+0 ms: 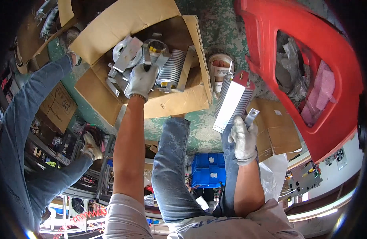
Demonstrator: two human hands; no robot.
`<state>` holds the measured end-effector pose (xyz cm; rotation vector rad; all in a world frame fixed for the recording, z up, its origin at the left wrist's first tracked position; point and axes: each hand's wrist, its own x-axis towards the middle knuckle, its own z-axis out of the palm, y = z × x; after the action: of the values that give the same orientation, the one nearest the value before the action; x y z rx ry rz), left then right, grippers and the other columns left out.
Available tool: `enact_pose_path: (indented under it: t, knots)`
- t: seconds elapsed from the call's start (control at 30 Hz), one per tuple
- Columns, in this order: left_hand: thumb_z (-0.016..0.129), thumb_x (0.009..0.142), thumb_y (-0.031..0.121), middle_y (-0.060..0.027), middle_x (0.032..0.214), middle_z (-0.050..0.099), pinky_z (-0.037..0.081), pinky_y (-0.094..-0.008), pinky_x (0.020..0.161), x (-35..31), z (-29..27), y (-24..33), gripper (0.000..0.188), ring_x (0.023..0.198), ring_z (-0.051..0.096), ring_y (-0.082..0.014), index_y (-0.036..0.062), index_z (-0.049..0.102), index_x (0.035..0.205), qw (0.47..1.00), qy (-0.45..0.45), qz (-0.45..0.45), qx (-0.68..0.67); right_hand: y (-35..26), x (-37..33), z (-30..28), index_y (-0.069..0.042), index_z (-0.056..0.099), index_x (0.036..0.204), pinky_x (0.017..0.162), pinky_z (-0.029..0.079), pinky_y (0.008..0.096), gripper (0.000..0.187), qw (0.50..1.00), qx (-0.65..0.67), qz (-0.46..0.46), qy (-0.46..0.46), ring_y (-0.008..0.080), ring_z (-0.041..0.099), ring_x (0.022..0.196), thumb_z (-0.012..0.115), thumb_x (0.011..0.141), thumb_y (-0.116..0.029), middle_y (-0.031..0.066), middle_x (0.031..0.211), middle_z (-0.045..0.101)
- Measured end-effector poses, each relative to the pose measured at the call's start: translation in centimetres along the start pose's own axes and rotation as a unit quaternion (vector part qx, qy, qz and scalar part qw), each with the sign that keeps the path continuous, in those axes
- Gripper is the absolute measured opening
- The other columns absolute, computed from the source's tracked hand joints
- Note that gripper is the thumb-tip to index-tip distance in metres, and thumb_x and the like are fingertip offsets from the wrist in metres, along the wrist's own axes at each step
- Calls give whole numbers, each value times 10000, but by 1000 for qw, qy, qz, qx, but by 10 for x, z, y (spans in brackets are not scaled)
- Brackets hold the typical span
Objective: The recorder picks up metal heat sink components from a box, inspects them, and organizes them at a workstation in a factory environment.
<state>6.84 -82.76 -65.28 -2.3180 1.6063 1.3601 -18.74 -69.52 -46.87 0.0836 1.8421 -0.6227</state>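
My left hand (pixel 141 79), in a pale work glove, reaches into an open cardboard box (pixel 179 104). Its fingers close on a metal bracket among several ribbed grey coil units, and the fingertips are partly hidden. One such coil unit (pixel 170 68) lies just right of that hand; a round, pale metal end piece (pixel 127 51) lies to its left. Outside the box, my gloved right hand (pixel 244 141) grips a coil unit (pixel 234 97) by its lower end. This one has a long white plate along its side, a dark red end block and protruding metal tabs.
A large red plastic shell (pixel 267 20) with pink foam inside stands at the right. Another cardboard box (pixel 277 125) sits below it. A blue bin (pixel 208 169) is between my legs. At the left are another person's jeans-clad legs (pixel 22 103) and a metal rack (pixel 106 167).
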Motion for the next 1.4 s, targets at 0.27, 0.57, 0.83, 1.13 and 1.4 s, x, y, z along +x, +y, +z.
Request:
enact_pose_path:
  t: [0.27, 0.57, 0.83, 1.13, 1.4]
  knots:
    - [649, 819, 183, -42, 541, 575, 418, -289, 497, -89, -91, 37, 238, 513, 531, -81, 0, 631, 668, 988, -55, -79, -119, -11, 6, -3, -123, 498, 747, 410, 358, 250, 254, 1000, -6, -8, 27, 48, 361, 441, 587, 943, -256, -55, 534, 393]
    - [680, 831, 163, -82, 538, 558, 419, -298, 481, -175, -153, 61, 195, 488, 518, -94, -1, 625, 740, 996, -81, -41, -10, -4, 19, 9, -100, 532, 861, 410, 384, 242, 150, 1000, -28, -12, -7, 41, 378, 453, 564, 958, -210, -56, 582, 407]
    - [648, 874, 109, -26, 566, 577, 405, -252, 470, -199, -113, 63, 137, 501, 511, -70, -6, 603, 815, 961, -125, -125, -214, -11, 17, 8, -38, 615, 940, 515, 363, 223, 134, 998, -27, -21, -55, 34, 453, 573, 581, 949, -168, -49, 670, 524]
    - [510, 864, -2, -69, 990, 565, 473, -247, 687, -238, -47, 135, 386, 787, 531, -106, 8, 458, 1247, 830, -158, -157, -511, -17, -24, -12, -9, 577, 999, 639, 462, 262, 171, 981, -30, -89, -167, 113, 571, 704, 607, 887, -135, 34, 788, 607]
    - [663, 713, 81, -198, 1086, 530, 423, -404, 878, -234, -15, 189, 622, 969, 533, -323, -42, 428, 1276, 957, -107, 136, -231, -3, -33, 2, 7, 427, 1193, 775, 481, 334, 513, 956, 218, -39, -192, 166, 576, 842, 676, 885, -321, 132, 998, 599]
